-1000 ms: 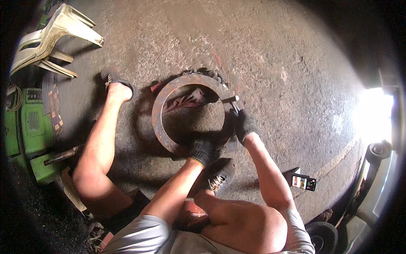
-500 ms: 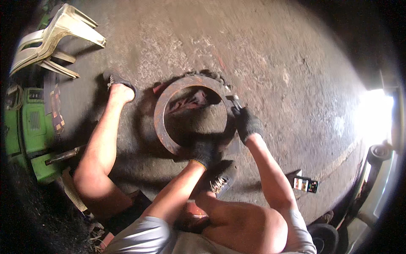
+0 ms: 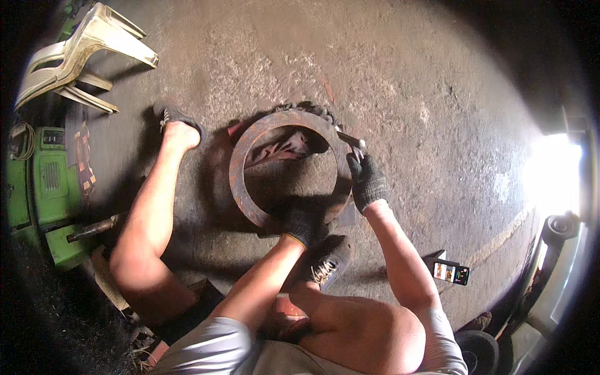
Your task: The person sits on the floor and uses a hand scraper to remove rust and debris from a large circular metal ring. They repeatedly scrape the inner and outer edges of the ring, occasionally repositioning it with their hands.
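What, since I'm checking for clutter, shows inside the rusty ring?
Inside, crumpled cloth-like material and floor show; the rusty ring and left hand hide whatever lies beneath them.

The left hand [image 3: 304, 226], in a dark glove, rests at the near edge of a rust-marked metal ring [image 3: 237, 181], its fingers too shadowed to make out. The right hand [image 3: 369, 179], gloved too, grips a hammer [image 3: 351, 139] whose head is beside the ring's far right edge. Crumpled cloth [image 3: 278, 150] shows through the opening. A phone [image 3: 451, 273] with a lit screen is to the right; a pale plastic chair [image 3: 94, 47] stands far left, beyond green machinery [image 3: 51, 203]
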{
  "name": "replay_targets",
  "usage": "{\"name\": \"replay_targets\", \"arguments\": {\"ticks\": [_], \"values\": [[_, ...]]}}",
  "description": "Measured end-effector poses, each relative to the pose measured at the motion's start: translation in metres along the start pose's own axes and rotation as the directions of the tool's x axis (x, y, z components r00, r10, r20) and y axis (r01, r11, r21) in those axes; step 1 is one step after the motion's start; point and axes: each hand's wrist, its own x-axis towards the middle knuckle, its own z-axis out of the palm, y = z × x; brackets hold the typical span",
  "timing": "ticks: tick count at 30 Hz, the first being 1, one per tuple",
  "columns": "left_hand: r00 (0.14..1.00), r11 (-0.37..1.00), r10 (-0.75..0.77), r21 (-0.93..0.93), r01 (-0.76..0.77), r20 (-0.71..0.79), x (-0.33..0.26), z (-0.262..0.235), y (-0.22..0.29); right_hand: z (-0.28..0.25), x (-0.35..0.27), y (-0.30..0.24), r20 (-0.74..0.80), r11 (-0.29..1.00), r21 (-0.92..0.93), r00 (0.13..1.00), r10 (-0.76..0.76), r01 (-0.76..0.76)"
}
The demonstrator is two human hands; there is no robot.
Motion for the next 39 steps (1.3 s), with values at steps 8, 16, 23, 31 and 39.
{"name": "replay_targets", "arguments": {"ticks": [8,16,23,31,39], "values": [[0.995,0.989,0.031,-0.14,-0.043,-0.09,-0.004,-0.021,0.011,0.015,0.021,0.009,0.083,0.984,-0.144,0.992,-0.094,0.105],[1.0,0.998,0.009,-0.054,-0.007,0.02,0.001,-0.021,0.01,0.015,0.017,0.014,0.068,0.994,-0.105,0.997,0.026,-0.019],[1.0,1.0,-0.004,0.0,0.004,-0.019,-0.003,-0.02,0.01,0.017,0.025,0.012,0.03,0.993,-0.083,0.996,-0.085,0.087],[0.998,0.998,-0.053,-0.035,0.055,0.036,-0.003,-0.002,0.004,0.011,0.009,0.005,0.035,0.994,-0.086,0.997,-0.063,0.066],[0.997,0.999,-0.012,0.049,0.008,0.077,-0.001,0.004,0.002,0.004,0.011,0.012,-0.017,0.986,0.12,0.993,0.117,-0.114]]}}
